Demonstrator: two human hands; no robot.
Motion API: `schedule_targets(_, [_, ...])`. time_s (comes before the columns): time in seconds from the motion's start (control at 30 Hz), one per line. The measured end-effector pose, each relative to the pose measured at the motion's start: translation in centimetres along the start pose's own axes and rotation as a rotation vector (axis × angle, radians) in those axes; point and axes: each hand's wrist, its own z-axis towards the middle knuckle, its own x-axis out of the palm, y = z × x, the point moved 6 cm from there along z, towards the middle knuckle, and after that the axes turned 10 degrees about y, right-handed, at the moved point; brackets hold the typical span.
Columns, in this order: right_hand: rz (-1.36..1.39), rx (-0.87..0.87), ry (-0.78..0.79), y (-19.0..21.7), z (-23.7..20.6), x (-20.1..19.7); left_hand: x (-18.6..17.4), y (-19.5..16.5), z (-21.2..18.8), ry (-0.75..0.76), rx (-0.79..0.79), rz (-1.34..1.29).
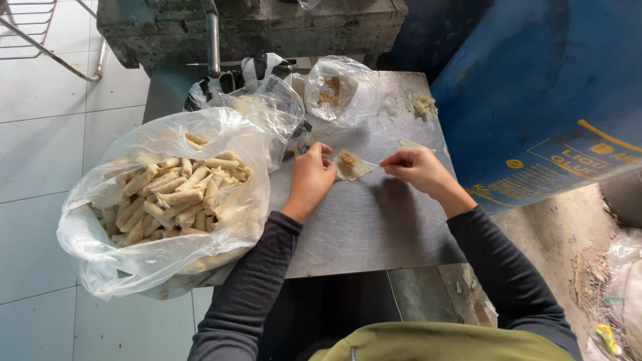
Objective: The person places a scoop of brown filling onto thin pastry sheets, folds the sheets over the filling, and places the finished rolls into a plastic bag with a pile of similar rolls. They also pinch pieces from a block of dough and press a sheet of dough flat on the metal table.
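While both hands pinch a filled wrapper (350, 164) mid-bench, left hand (310, 179) grips its left edge, right hand (417, 166) its right corner.

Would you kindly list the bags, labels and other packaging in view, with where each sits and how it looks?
Large clear plastic bag: left of the metal table, open, full of pale rolled pastries.
Small clear bag: far side of the table, holding brownish filling.
Crumpled clear bag: behind the large one, over a black bag.
Blue drum: right, with a yellow printed label.
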Motion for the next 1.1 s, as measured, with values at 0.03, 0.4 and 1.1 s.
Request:
schedule_targets(0.03, [-0.030,-0.101,-0.014,0.7,-0.1,0.5,0.0,0.1,0.0,-0.002,0.005,0.012])
schedule_targets(0.4, [-0.883,-0.670,-0.334,4.7,-5.5,4.3,0.4,2.1,-0.2,0.033,0.007,-0.006])
schedule_targets(1.1, [-0.390,-0.561,-0.674,18.4,1.4,3.8,0.4,1.2,-0.9,0.032,0.068,0.074])
